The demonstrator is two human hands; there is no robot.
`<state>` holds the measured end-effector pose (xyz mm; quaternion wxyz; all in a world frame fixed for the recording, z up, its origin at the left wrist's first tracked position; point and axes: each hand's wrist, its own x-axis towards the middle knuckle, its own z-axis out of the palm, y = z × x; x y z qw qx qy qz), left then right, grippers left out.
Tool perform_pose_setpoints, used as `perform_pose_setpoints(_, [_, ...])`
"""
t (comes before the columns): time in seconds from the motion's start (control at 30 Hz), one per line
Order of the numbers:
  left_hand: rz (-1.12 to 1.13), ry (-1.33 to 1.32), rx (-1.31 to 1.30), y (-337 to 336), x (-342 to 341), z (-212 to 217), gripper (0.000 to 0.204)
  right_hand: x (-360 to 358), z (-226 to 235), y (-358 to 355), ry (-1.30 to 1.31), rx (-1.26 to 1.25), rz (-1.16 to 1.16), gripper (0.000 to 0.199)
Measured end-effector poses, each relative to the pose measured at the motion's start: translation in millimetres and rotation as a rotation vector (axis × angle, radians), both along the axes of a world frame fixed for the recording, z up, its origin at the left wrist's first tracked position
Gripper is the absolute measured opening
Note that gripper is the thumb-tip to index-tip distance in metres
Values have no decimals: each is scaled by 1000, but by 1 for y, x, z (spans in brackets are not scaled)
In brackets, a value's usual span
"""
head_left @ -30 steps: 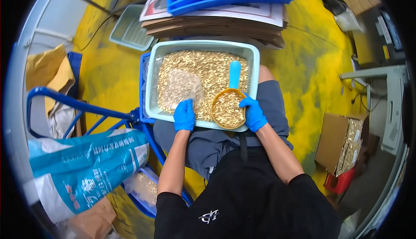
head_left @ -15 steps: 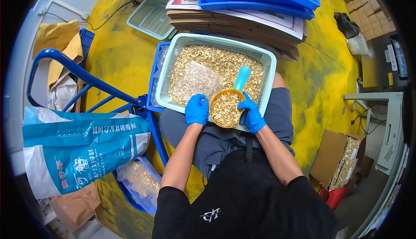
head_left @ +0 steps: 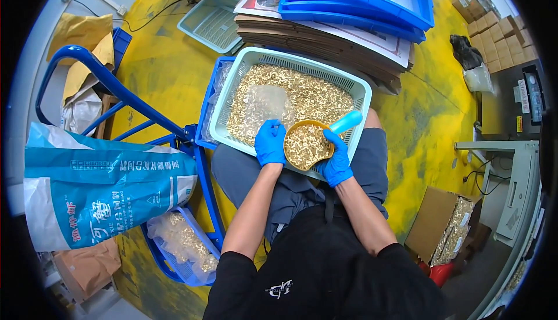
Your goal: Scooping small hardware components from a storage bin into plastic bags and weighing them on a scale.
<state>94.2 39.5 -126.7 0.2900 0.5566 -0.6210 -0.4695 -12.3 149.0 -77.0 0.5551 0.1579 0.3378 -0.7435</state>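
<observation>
A pale green plastic basket [head_left: 364,100] rests across my lap, filled with small gold-coloured metal parts [head_left: 308,90]. My left hand [head_left: 271,144], in a blue glove, is closed at the near edge of a clear plastic bag [head_left: 267,103] that lies over the parts. Beside it, my right hand [head_left: 337,162], also gloved, grips the side of a scoop with a blue handle [head_left: 346,121] and an orange bowl. The bowl is full of the same small parts, and its handle points up and to the right. My left fingertips are partly hidden.
Beyond the basket, blue trays [head_left: 354,15] sit on stacked flat cardboard [head_left: 314,38]. To the left are a blue metal frame [head_left: 125,105], a large blue-and-white sack [head_left: 110,186] and a purple basket [head_left: 200,262] of bagged parts. An open carton [head_left: 433,224] stands at right.
The scoop's handle has swung round to the right, and my right hand has turned with it. My left hand has shifted slightly right, and the clear bag has changed shape. The whole view has tilted a little.
</observation>
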Motion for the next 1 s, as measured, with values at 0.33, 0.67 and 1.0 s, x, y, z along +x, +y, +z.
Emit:
perform_pose_setpoints(0.33, [-203,-99,-169,-19,5,18,13,-10,6,18,190,164,203,32])
perform_pose_setpoints(0.67, [-479,-191,-339,-24,11,33,11,-10,22,4,230,-61,340,54])
perform_pose_setpoints(1.0, [-441,-219,-288,-24,16,35,13,-13,18,9,166,-47,401,54])
